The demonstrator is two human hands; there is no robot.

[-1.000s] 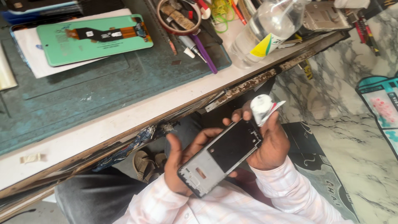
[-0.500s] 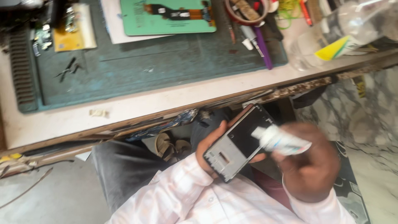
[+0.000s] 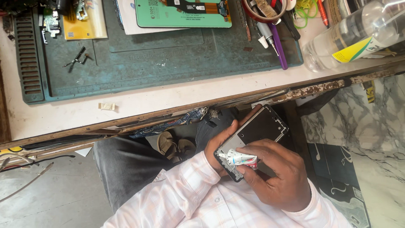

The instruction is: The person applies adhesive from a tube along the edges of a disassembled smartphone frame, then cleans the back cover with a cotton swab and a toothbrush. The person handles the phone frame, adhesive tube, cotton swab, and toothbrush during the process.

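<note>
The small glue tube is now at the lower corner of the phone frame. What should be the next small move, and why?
Probably draw the tube slowly along the frame's edge while squeezing lightly. The right hand holds its tip at the lower corner, the left hand cradles the frame from behind, and the rest of the rim looks bare, though glue is too fine to see.

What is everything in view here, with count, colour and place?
phone frame: one, black, held over the lap
glue tube: one, white, nozzle at frame's lower end
work mat: one, teal, on the table
green panel: one, mat's top edge
plastic bottle: one, clear, lying at table's right
purple tool: one, mat's right side
left hand: holds the frame
right hand: grips the tube
</note>
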